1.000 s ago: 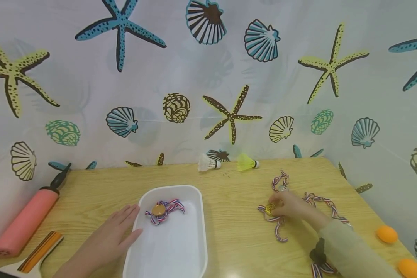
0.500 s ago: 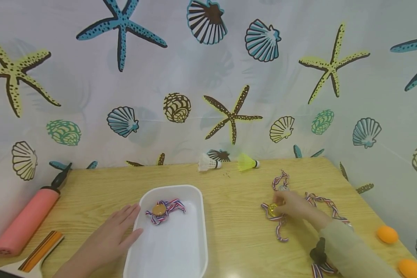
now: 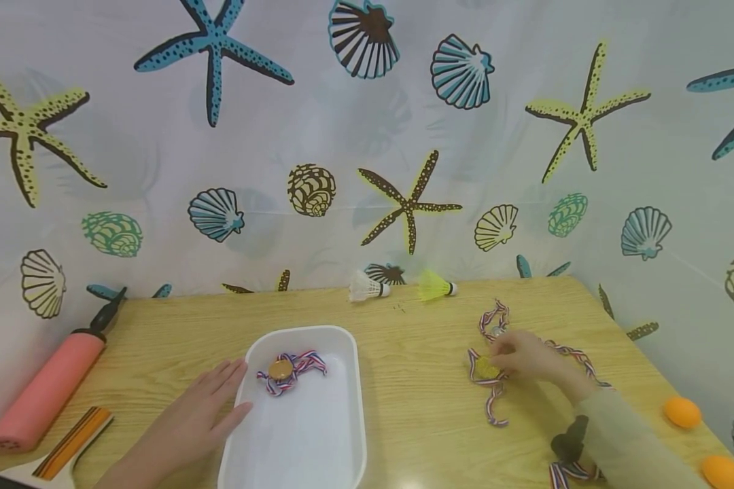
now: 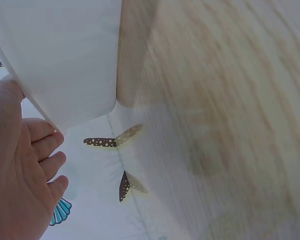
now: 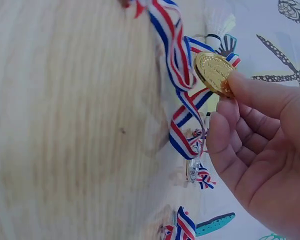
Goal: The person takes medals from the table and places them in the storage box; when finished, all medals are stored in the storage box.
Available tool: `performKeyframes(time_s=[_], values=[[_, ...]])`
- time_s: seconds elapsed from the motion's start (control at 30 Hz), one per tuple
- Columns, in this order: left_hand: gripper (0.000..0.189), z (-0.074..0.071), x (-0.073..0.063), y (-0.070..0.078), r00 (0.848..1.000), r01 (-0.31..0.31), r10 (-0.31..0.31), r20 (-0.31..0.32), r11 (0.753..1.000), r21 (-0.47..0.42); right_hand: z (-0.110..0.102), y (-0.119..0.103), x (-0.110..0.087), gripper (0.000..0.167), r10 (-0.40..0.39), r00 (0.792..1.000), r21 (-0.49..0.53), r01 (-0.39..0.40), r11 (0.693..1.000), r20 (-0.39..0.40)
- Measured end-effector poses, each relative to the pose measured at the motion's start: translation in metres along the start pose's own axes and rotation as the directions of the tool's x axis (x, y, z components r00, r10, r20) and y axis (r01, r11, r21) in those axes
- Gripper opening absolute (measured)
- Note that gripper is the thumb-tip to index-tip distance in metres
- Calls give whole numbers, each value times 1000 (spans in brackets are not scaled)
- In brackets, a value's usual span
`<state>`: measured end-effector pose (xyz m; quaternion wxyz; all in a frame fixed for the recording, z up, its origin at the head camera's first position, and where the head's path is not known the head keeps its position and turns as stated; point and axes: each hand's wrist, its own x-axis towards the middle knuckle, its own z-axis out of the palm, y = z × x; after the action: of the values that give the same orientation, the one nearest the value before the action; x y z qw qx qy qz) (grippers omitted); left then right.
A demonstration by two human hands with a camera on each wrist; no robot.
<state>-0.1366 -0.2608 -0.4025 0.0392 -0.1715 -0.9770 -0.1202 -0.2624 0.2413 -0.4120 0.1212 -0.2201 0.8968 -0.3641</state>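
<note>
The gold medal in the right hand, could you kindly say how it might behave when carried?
The gold medal is probably stiff, being a flat disc showing no bend. Its striped ribbon looks floppy, lying in twists, so it may trail. Being shiny, the medal could slip, as the right hand pinches only its edge.

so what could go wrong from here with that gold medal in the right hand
The gold medal might slip, since the right hand pinches it only near its edge. Its loose striped ribbon could snag on the silver medal close by. And the left hand, at the side of the white tray, might nudge it.
</note>
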Motion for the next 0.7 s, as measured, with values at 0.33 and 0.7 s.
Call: performKeyframes(time_s=[0.33, 0.7], values=[[64, -3, -1, 2, 1000, 8, -8, 9, 1000, -24, -17, -5, -8, 21, 61, 998, 125, -60, 990, -8], [66, -2, -1, 1, 999, 21, -20, 29, 999, -26, -27, -24, -13, 22, 31, 998, 366, -9, 930, -53]])
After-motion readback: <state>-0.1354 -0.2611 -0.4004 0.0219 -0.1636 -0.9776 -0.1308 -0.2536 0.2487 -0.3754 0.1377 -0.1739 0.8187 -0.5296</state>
